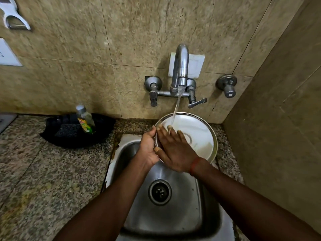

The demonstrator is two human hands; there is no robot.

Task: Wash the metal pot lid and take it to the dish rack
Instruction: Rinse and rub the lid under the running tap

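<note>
Centre frame, the round shiny metal pot lid (pixel 198 134) sits under the running chrome wall tap (pixel 180 66) — left hand (pixel 147 148) grips its left rim, right hand (pixel 175 150) lies flat, fingers straight, on its face.

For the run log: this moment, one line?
rinse | left hand grips metal pot lid rim | right hand flat on lid | tap running

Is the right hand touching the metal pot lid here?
Touching. The head view shows the right hand lying flat on the metal pot lid, its straight fingers spread across the lid's face.
</note>
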